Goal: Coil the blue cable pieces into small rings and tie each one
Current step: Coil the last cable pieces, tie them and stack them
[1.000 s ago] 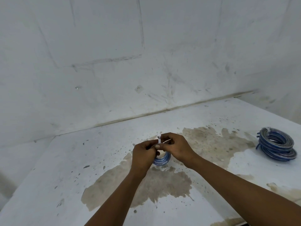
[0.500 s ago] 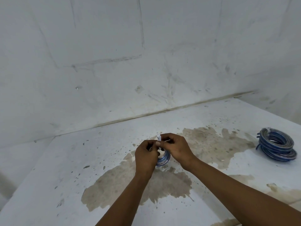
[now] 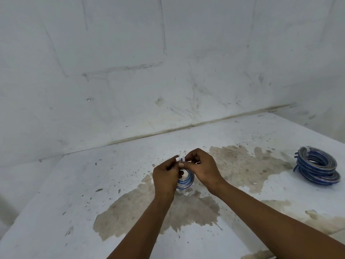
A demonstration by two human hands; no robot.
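Left hand (image 3: 165,176) rose, hiding coil (image 3: 185,181) (tie (image 3: 182,158) blurred).

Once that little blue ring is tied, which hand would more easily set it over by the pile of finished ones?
Probably the right hand: the stacked coils lie on its side of the table, while the left hand would have to cross over. Both now pinch the white tie above the small coil.

Two hands are in view, a left hand (image 3: 165,177) and a right hand (image 3: 202,168). One small blue cable ring (image 3: 184,181) sits between them, with one white tie (image 3: 180,159) at its top. One stack of larger blue cable coils (image 3: 317,165) lies on the one stained white table (image 3: 74,202); the number of coils in it cannot be told.
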